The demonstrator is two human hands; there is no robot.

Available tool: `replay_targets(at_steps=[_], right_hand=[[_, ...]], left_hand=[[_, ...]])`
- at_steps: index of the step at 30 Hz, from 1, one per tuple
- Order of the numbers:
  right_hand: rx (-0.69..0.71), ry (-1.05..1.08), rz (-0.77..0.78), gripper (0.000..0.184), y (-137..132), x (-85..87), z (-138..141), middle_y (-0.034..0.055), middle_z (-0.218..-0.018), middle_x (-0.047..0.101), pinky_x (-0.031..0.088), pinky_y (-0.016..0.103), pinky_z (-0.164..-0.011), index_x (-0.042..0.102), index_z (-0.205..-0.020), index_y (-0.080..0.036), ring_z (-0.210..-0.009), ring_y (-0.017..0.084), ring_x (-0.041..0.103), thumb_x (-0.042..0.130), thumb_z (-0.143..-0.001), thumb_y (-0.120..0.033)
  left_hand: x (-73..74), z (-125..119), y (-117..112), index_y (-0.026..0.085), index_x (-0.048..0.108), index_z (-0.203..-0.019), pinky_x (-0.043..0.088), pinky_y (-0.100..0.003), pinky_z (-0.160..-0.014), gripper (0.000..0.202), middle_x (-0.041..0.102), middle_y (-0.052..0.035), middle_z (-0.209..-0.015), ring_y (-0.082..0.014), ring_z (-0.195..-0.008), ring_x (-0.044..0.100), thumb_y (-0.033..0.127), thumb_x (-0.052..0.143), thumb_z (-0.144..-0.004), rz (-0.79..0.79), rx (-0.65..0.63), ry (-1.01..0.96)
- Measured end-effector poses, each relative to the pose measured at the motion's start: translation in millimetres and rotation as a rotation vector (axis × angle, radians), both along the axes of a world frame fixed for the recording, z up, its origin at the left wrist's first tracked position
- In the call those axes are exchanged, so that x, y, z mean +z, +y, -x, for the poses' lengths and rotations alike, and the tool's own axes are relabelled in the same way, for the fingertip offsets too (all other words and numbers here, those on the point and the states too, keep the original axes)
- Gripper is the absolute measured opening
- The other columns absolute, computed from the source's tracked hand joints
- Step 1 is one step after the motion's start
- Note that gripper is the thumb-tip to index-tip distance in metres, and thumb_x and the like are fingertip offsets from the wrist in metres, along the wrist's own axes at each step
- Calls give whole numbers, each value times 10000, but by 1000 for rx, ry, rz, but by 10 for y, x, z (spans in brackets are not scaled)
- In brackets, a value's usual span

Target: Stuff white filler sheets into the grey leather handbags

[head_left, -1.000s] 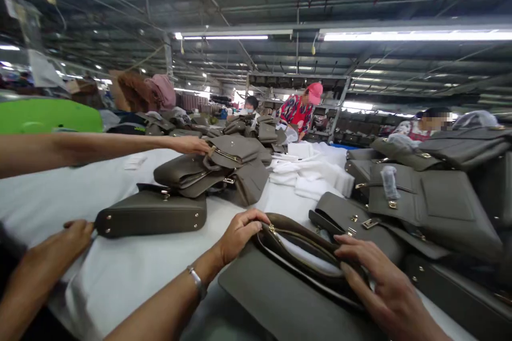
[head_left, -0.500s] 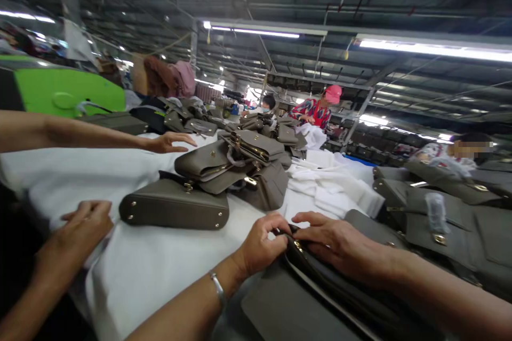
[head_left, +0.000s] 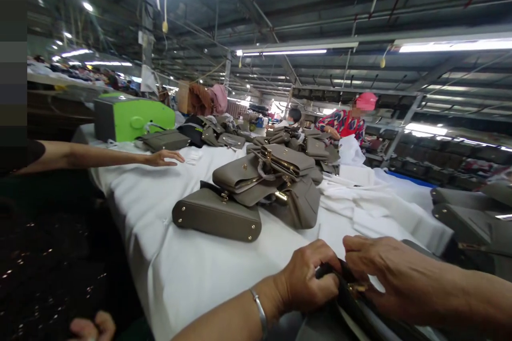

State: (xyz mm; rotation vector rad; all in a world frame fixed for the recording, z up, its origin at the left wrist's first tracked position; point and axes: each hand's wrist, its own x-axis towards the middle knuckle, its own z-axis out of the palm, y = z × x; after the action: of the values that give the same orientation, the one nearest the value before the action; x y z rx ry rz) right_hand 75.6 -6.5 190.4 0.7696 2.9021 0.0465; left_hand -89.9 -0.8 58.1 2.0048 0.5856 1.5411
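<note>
A grey-brown handbag with gold hardware lies close in front of me at the bottom right, partly cut off by the frame. My left hand, with a silver bracelet on the wrist, pinches the dark edge at one end of its opening. My right hand grips the opposite side of the same edge, its thumb near a gold zipper part. My wrists and forearms hide much of the bag. Just beyond, another handbag lies on its side with its studded base facing me.
More handbags are piled on the white-covered table. White sheets lie to their right. At left, a co-worker's hand reaches over the table, with other fingers below. A green machine stands behind.
The view has swung left, so things appear farther right. My hands stay on the handbag's edge. The co-worker's lower hand has dropped away from the table edge.
</note>
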Motion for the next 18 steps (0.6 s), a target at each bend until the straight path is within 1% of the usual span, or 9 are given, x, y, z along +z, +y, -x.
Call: replay_targets(at_steps=[2,4,7,9,11,13,14,16,18], right_hand=[[-126,-41,42,73,8,13,-9,-20,-674,528,278,252,-534,550,-706,-197,-582,123,460,521,-708,-129],[-295,-41,209,15,61,-26,-29,-38,-607,505,251,242,-497,571,-708,-196,-541,114,416,557,-701,-194],[-479,87,481,79,147,-159,-49,-37,-606,512,282,226,-491,594,-738,-180,-568,118,440,537,-718,-230],[-544,149,466,107,152,-245,-40,-20,-617,543,295,234,-502,596,-718,-172,-585,130,466,507,-738,-228],[-568,120,304,146,104,-292,-23,8,-639,595,294,254,-515,591,-676,-174,-598,151,496,501,-769,-242],[-499,63,122,180,29,-306,-28,28,-673,641,295,274,-529,594,-669,-189,-609,175,542,499,-807,-255],[-407,48,55,186,-5,-311,-48,25,-683,653,296,280,-528,600,-687,-202,-603,176,561,492,-830,-255],[-114,74,-90,146,-49,-340,-128,-5,-684,651,293,290,-509,597,-737,-238,-567,163,572,501,-847,-229],[181,176,-319,102,-54,-402,-241,-41,-645,611,282,303,-482,564,-751,-262,-500,145,531,534,-823,-196]], left_hand=[[2,10,-5,166,611,-736,426,-282,-710,122,559,-34,-755,-172,-746,531,214,555,-639,-4,-12,5],[5,25,-16,167,613,-733,428,-280,-707,122,567,-37,-756,-173,-744,534,229,568,-638,-1,-29,9],[2,41,-22,170,610,-725,445,-294,-743,140,602,-54,-800,-194,-791,561,266,592,-624,6,-68,12],[-14,34,-7,169,613,-721,455,-307,-768,160,623,-70,-829,-207,-816,579,298,597,-628,-18,-91,20],[-40,13,20,169,610,-694,458,-303,-752,164,636,-72,-796,-203,-782,587,321,598,-635,-72,-71,24],[-71,-14,49,172,595,-658,453,-289,-708,151,634,-62,-726,-187,-716,580,320,597,-630,-124,-10,24],[-85,-26,61,175,584,-642,449,-284,-692,143,629,-56,-696,-180,-690,574,317,595,-625,-139,19,23],[-106,-47,76,180,566,-624,443,-278,-673,129,619,-51,-673,-172,-668,563,306,587,-615,-137,53,25],[-118,-61,80,185,550,-609,440,-278,-664,120,611,-48,-670,-173,-669,556,299,586,-599,-111,61,28]])
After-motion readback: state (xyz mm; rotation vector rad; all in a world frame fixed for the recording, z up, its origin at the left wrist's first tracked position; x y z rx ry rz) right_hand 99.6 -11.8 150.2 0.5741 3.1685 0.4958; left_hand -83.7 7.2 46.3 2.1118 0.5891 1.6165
